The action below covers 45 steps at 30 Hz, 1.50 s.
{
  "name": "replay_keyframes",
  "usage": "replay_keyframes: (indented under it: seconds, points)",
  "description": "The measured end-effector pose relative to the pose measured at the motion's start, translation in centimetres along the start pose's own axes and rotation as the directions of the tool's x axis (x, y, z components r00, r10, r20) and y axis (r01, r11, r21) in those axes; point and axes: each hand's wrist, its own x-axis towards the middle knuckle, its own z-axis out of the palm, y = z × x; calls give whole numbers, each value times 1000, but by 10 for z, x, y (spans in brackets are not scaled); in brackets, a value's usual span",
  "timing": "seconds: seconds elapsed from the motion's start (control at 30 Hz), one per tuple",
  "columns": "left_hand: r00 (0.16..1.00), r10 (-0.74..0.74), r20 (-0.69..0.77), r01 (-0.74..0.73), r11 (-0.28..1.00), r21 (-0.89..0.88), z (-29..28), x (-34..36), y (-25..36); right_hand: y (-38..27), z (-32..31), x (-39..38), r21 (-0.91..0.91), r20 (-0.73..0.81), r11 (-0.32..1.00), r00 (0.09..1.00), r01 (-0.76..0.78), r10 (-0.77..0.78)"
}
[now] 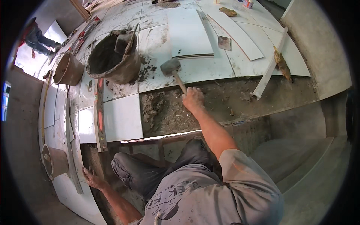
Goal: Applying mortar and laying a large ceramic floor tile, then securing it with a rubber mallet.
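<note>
My right hand [194,99] is closed round the wooden handle of a rubber mallet [171,67]. The mallet's dark head rests on or just above the white tiles, beyond the strip of grey mortar [221,99]. At the lower left, my left hand [94,180] has its fingers apart and holds nothing. It is at the edge of the tiled floor, close to a long metal straightedge [68,131]; whether it touches the tile I cannot tell. Between my hands, a spirit level [100,116] with orange-red parts lies across a white tile [123,116] bordering the mortar.
A big bucket of mortar [129,69] holds a trowel [122,44]. Two smaller buckets, one upright [69,70] and one near my left hand [58,161], stand left. Loose tiles [189,33], a tile strip [238,37] and a wooden batten [270,65] lie ahead. Another person [37,39] stands far left.
</note>
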Motion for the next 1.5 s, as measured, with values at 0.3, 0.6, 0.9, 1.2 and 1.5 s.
replay_keyframes:
  seconds: [0.3,0.6,0.9,1.2,1.5]
  points:
    - [989,75,129,-89,991,100,66,-102,81,102,-83,-4,484,46,854,980,-193,196]
    - [953,179,242,-204,976,78,111,-160,104,300,-83,152,162,-174,859,843,-486,510]
    - [984,8,176,-17,999,48,106,-170,111,282,-109,165,26,-67,869,866,-494,495]
    - [960,-77,269,70,997,37,150,-175,98,313,-126,146,-36,-176,953,941,-300,289]
    - [940,-222,258,210,975,71,112,-184,65,240,-130,102,119,-153,988,981,-103,121]
